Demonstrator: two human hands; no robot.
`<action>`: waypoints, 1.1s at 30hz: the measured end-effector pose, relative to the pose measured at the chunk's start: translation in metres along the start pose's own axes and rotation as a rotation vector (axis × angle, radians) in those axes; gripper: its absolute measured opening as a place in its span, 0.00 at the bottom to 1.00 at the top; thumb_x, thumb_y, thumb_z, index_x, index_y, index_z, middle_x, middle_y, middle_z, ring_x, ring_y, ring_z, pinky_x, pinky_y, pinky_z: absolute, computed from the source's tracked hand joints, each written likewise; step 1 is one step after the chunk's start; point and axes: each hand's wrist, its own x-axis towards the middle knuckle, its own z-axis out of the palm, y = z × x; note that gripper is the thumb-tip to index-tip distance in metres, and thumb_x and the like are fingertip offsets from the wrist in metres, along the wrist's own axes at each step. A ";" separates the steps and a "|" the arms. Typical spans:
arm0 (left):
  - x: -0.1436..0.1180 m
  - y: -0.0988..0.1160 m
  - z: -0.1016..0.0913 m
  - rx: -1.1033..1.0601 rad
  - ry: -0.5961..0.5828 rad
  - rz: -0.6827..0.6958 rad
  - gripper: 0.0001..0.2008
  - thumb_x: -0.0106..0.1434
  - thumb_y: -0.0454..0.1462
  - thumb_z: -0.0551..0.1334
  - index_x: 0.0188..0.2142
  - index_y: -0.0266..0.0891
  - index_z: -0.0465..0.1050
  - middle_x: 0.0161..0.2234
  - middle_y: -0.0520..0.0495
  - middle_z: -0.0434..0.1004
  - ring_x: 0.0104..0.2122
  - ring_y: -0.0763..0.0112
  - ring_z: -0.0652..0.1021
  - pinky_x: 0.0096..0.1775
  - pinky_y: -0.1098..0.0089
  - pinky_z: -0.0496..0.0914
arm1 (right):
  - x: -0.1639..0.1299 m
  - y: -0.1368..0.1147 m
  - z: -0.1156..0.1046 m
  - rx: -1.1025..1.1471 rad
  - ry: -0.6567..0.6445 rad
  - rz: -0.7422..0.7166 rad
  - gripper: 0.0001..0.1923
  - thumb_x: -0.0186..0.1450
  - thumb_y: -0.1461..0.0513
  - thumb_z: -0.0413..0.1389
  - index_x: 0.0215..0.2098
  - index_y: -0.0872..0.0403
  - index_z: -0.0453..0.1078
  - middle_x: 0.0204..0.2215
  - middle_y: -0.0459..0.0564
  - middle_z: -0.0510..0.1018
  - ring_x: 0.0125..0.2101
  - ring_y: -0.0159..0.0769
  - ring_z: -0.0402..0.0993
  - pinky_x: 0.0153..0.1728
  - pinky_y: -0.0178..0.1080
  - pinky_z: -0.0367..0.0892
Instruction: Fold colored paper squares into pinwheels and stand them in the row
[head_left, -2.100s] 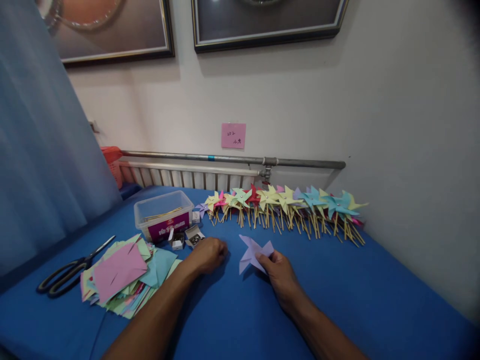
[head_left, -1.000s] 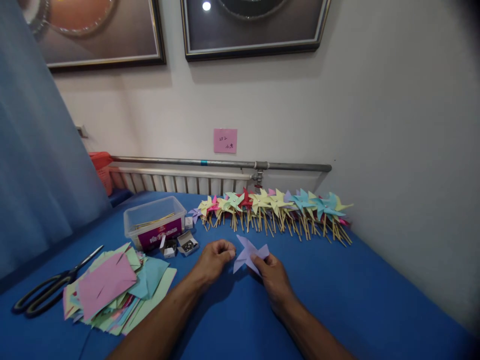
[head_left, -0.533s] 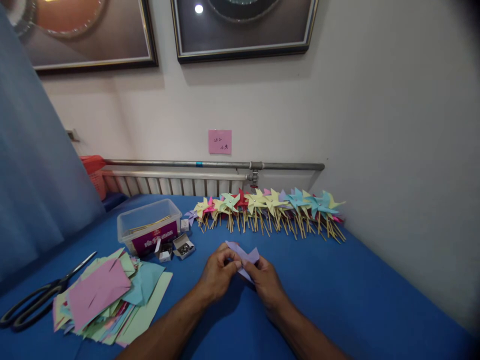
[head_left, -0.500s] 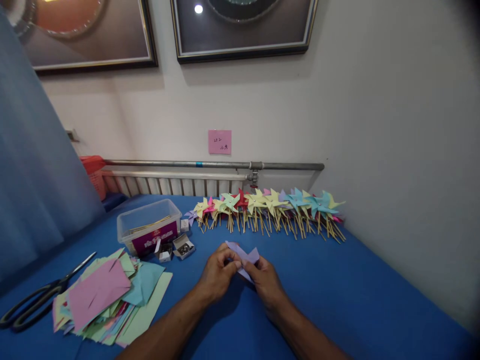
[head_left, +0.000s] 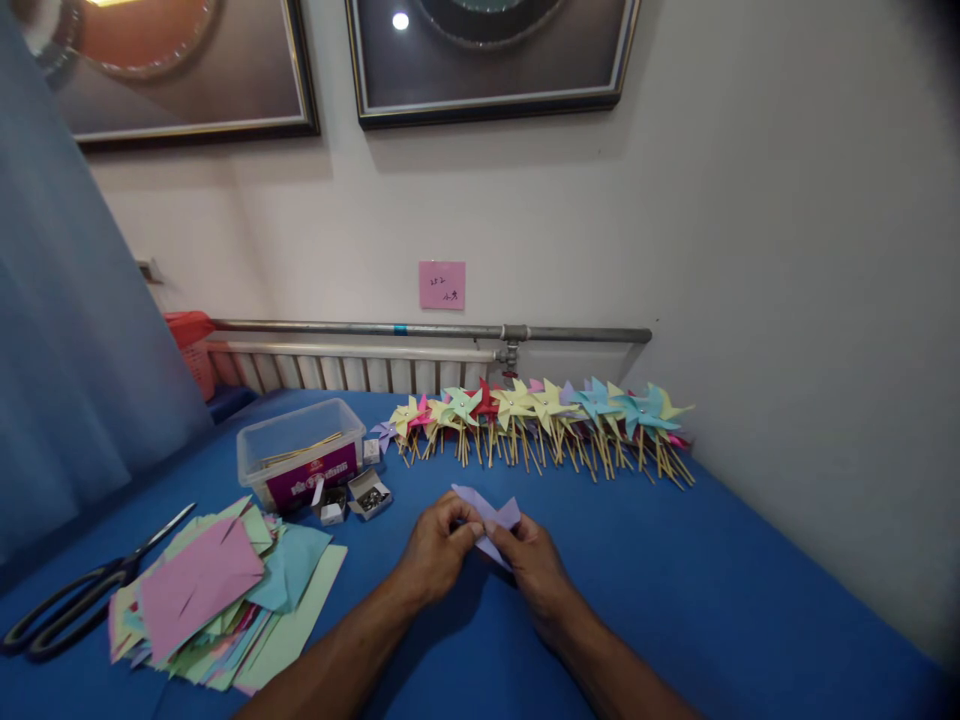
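I count one lilac paper piece [head_left: 491, 515], one pair of scissors [head_left: 71, 598], one clear plastic box [head_left: 300, 455], two small open cartons [head_left: 352, 498] and one pink note [head_left: 442, 285] on the wall. The finished pinwheels [head_left: 540, 415] overlap in a row, so I cannot count them. The paper squares [head_left: 217, 595] are also too many to count.

The lilac piece is folded, with pointed flaps showing above the fingers. It sits near the middle of the blue table [head_left: 712, 580], just above the surface. My left hand [head_left: 439, 545] and right hand [head_left: 534, 560] meet on it, both pinching the paper between thumb and fingertips.

The pinwheels lie well behind the hands along the wall. The box and cartons lie to the left rear, the squares and scissors further left. Nothing lies between the hands and the pinwheels.
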 end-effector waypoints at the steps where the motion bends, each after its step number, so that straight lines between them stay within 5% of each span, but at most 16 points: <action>1: 0.000 0.000 -0.001 0.005 -0.002 0.000 0.07 0.57 0.37 0.61 0.24 0.38 0.69 0.29 0.51 0.69 0.32 0.70 0.70 0.37 0.70 0.64 | 0.000 -0.001 0.000 0.009 0.000 0.005 0.19 0.51 0.52 0.70 0.34 0.56 0.76 0.26 0.46 0.80 0.27 0.36 0.71 0.31 0.36 0.64; 15: -0.004 -0.001 0.004 0.059 0.066 -0.103 0.06 0.58 0.38 0.61 0.26 0.38 0.70 0.25 0.53 0.69 0.27 0.72 0.68 0.31 0.71 0.61 | -0.004 -0.007 0.002 -0.001 -0.008 0.016 0.20 0.49 0.52 0.70 0.34 0.56 0.76 0.26 0.45 0.79 0.27 0.35 0.70 0.30 0.35 0.63; 33: -0.005 0.004 0.003 0.086 0.053 -0.076 0.06 0.58 0.37 0.60 0.26 0.39 0.68 0.23 0.54 0.69 0.26 0.73 0.68 0.31 0.72 0.62 | 0.002 0.002 -0.001 -0.006 -0.028 0.005 0.20 0.50 0.49 0.69 0.33 0.55 0.75 0.27 0.46 0.79 0.28 0.37 0.72 0.31 0.37 0.65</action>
